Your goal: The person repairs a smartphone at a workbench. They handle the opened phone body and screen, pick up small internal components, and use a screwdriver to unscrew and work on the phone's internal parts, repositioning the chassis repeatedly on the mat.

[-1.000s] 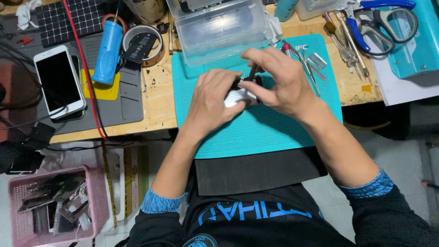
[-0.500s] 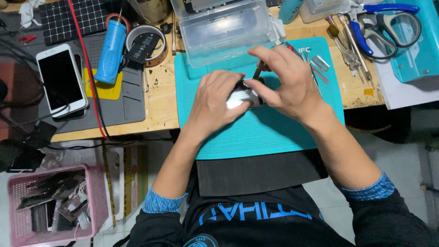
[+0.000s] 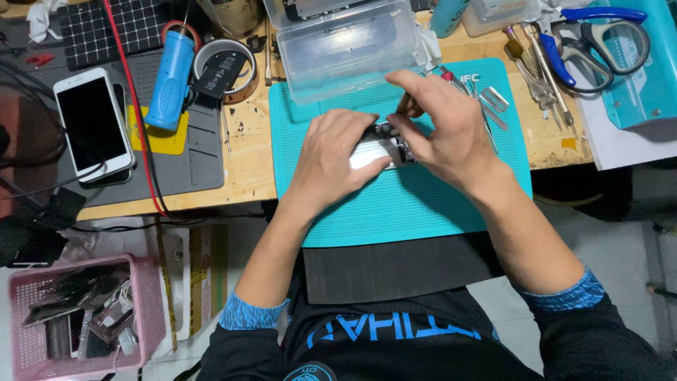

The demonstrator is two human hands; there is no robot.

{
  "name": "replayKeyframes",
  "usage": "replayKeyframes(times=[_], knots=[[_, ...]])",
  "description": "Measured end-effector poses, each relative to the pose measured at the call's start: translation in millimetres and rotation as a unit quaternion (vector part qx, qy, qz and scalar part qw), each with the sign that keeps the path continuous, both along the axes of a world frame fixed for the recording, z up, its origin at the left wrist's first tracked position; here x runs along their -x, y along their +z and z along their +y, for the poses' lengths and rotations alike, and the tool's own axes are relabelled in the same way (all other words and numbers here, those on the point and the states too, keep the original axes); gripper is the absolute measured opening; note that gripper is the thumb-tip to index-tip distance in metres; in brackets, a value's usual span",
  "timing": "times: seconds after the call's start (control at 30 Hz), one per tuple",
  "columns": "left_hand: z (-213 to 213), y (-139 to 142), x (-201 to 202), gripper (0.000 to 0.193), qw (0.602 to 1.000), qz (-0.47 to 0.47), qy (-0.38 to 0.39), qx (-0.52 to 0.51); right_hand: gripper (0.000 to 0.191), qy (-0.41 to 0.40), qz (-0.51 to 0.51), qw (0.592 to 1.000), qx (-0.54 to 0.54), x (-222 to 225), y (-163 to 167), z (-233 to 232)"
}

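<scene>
Far off to the left of our hands, down by the floor, stands a pink basket [image 3: 148, 310] with odd parts in it. Up on the bench, well left of our left hand, a white phone [image 3: 92, 123] lies face up on a grey mat [image 3: 201, 162], and just past it a blue cylinder tool [image 3: 169, 77] rests on a yellow pad [image 3: 166, 137], with a red wire [image 3: 137, 120] running down alongside.

Our left hand [image 3: 331, 159] lies flat and curled over a small silver device [image 3: 374, 152], pressing it onto the teal mat [image 3: 395, 204]. The device sits between both hands, near the middle of that mat. Our right hand [image 3: 444, 130] meets it from the other side, thumb and fingers pinching at its dark end, index finger stretched above. We cannot tell what the fingertips grip there.

Just beyond our hands stands a clear plastic box [image 3: 345, 46]. Right of our right hand lie tweezers [image 3: 536, 70], then blue-handled scissors [image 3: 599, 42].
</scene>
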State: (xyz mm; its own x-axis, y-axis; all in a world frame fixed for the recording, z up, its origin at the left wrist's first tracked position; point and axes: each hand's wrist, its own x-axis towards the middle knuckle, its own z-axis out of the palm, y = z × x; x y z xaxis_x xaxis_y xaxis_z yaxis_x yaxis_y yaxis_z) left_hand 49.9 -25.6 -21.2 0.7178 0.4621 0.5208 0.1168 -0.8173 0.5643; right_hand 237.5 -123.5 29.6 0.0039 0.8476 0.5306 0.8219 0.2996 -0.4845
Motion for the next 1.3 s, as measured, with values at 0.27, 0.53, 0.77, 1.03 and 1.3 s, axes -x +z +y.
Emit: replayKeyframes(times=[0.27,0.53,0.77,1.03,1.3], knots=[[-0.6,0.7,-0.7,0.053,1.000,0.010,-0.001,0.012,0.056,0.051,0.009,0.999,0.006,-2.4,0.2,-0.9],[-0.5,1.1,-0.7,0.050,1.000,0.004,0.003,0.009,0.059,0.055,0.006,0.998,0.016,-4.1,-0.4,-1.3],[-1.1,0.4,-1.6,0.050,1.000,0.005,0.003,0.011,0.059,0.036,-0.021,0.999,0.016,-5.9,-0.3,-1.9],[-1.1,-0.6,-0.4,0.052,1.000,-0.004,0.001,-0.003,0.060,0.039,0.005,0.999,0.010,-4.4,-2.3,-3.1],[-0.4,-2.2,-1.2,0.051,1.000,-0.008,0.001,0.002,0.059,0.032,0.026,0.999,0.024,-0.8,-2.2,-2.4]])
